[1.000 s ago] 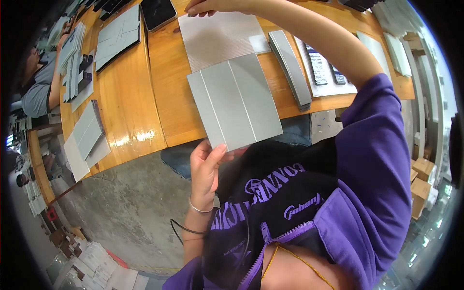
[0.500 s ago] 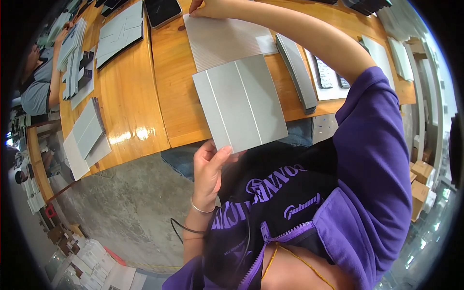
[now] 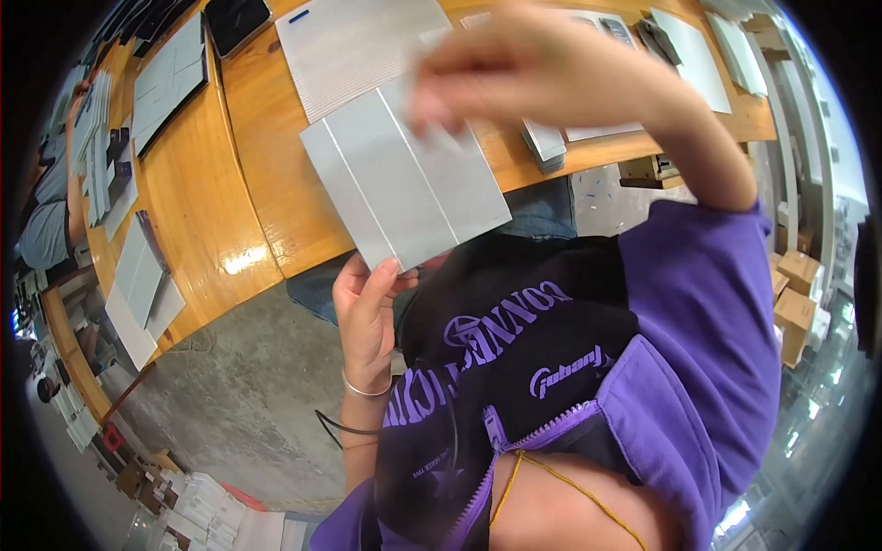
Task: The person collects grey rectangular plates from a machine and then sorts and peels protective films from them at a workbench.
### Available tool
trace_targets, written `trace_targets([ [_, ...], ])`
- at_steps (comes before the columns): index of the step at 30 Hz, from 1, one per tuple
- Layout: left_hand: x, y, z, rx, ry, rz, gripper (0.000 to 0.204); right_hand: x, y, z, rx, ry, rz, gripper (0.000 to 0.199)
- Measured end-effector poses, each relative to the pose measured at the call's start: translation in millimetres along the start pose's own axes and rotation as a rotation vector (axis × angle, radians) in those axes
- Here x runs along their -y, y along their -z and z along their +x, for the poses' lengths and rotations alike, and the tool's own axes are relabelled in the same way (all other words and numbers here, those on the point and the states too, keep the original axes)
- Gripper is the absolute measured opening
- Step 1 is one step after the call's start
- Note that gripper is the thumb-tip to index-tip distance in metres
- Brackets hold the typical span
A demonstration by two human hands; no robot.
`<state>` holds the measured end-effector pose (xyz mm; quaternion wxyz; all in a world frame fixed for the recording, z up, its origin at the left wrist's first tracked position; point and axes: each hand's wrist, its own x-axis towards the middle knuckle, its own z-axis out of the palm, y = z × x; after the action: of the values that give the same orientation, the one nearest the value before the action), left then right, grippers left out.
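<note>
My left hand (image 3: 365, 303) pinches the near edge of a flat grey board (image 3: 367, 184) between thumb and fingers. Two pale parallel lines run across the board, which is tilted and reaches over the table's front edge. Above its far right part hovers my right hand (image 3: 482, 78), smeared by motion. Its fingers and anything in them cannot be made out. Beyond the board lies a pale, finely ribbed sheet (image 3: 335, 55), partly covered by it. A small dark blue strip (image 3: 299, 16) rests near that sheet's far left corner.
The wooden table (image 3: 257, 156) holds a black flat device (image 3: 237, 26), a stack of grey boards (image 3: 172, 78) and a smaller grey piece (image 3: 141, 275) on the left. To the right are stacked grey strips (image 3: 545, 150). Another person's sleeve (image 3: 46, 220) shows far left; cartons (image 3: 797, 298) stand right.
My right hand has come back from the ribbed sheet's far edge to over the board. The view has shifted, and the small blue strip now shows. My left hand keeps its hold.
</note>
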<state>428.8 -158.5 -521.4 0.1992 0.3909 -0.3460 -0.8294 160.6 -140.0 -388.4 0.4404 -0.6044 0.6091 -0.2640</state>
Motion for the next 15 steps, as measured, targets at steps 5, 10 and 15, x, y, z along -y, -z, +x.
trace_targets([
  [5,4.5,-4.8,1.3,0.002,0.004,-0.006,0.021,-48.5,-69.5,-73.8,0.318,-0.013,0.249,0.034],
  [10,4.2,-12.1,6.5,0.000,-0.019,-0.008,0.021,-92.4,-153.7,-67.6,0.090,-0.190,0.590,0.040],
  [15,-1.9,-15.3,4.1,0.012,-0.020,-0.019,0.023,-92.9,-192.2,-33.3,-0.075,-0.164,1.051,0.042],
])
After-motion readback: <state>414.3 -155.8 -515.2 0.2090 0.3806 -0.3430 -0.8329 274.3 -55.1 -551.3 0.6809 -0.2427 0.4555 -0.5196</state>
